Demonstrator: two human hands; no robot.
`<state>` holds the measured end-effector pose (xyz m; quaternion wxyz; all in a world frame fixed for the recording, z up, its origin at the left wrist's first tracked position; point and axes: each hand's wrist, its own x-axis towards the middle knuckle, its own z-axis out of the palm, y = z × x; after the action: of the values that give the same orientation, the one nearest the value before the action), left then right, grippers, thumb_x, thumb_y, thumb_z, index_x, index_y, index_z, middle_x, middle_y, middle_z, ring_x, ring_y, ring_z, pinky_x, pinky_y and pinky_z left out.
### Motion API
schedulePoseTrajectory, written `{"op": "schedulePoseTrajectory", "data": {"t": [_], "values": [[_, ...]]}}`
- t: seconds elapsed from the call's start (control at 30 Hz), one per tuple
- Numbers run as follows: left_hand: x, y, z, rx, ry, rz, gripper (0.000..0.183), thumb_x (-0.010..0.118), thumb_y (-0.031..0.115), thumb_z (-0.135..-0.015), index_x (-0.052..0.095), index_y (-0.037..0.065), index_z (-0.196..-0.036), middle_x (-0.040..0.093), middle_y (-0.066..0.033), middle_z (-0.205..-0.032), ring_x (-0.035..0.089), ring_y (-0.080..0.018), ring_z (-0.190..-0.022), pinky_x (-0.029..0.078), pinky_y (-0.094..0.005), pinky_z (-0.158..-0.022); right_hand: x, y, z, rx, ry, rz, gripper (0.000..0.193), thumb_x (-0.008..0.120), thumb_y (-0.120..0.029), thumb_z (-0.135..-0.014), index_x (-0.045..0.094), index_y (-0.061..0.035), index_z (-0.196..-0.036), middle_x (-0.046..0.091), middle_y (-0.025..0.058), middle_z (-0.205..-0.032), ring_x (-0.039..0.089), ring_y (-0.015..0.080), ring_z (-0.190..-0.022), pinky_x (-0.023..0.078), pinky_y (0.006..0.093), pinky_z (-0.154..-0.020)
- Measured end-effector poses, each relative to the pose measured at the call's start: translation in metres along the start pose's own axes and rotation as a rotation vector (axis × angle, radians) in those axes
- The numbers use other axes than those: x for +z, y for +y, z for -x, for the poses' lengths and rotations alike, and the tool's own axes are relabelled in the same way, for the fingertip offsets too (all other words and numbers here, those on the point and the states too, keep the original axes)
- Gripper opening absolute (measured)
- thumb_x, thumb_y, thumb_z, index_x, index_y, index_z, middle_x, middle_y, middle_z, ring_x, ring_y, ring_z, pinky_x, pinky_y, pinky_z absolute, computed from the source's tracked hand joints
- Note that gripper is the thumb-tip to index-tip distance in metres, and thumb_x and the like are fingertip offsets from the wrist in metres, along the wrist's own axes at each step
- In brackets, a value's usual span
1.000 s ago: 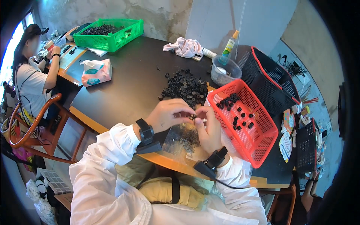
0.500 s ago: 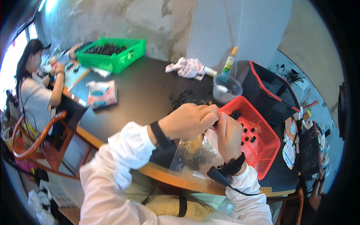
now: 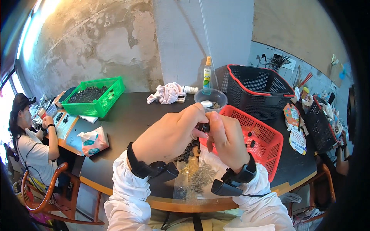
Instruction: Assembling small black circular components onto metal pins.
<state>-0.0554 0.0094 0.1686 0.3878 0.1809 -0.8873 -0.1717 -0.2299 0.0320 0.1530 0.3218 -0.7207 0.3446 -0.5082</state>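
My left hand (image 3: 169,133) and my right hand (image 3: 227,140) meet in front of me, fingertips pinched together. Between them a small black part (image 3: 202,127) shows; its exact kind is too small to make out. Both hands seem to grip it. Under my right hand lies a red plastic basket (image 3: 274,144) with a few small black pieces inside. Below my left hand several black ring-like pieces (image 3: 188,153) are heaped on the table. Thin grey pins (image 3: 203,175) are spread over clear plastic and a white sheet near the front edge.
Beyond the hands stand a clear tub (image 3: 221,97), a spray bottle (image 3: 207,75), a crumpled cloth (image 3: 168,93) and a black basket (image 3: 252,102). Farther left are a tissue pack (image 3: 93,142) and a green crate (image 3: 111,101) of black pieces. A person (image 3: 32,144) sits working there.
My view has tilted up, showing more wall. My hands stay together but have turned, and the black part between the fingers now shows more clearly.
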Motion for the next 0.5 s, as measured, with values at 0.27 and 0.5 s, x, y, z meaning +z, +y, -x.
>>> {"op": "schedulePoseTrajectory", "data": {"t": [0.27,0.5], "values": [[0.001,-0.028,-0.012,-0.27,-0.098,0.179,0.028,0.053,-0.011,-0.084,0.04,0.001,-0.105,0.057,-0.0158,-0.094,0.063,-0.0246,-0.069,0.052,-0.0318,-0.065,-0.008,0.016,-0.008,0.189,-0.03,-0.147,0.043,0.035,-0.029,-0.104,0.053,0.002,-0.079,0.048,0.0033,-0.057,0.049,0.0117,-0.043,0.04,0.0268,-0.042],[0.03,-0.052,-0.019,0.154,0.145,0.256,0.03,0.055,-0.014,-0.084,0.041,0.0,-0.107,0.054,-0.0147,-0.1,0.063,-0.0262,-0.08,0.054,-0.031,-0.072,0.001,0.017,-0.01,0.298,0.242,-0.369,0.041,0.036,-0.033,-0.105,0.057,0.0011,-0.095,0.05,0.0007,-0.063,0.045,0.007,-0.047,0.041,0.0228,-0.043]]}}
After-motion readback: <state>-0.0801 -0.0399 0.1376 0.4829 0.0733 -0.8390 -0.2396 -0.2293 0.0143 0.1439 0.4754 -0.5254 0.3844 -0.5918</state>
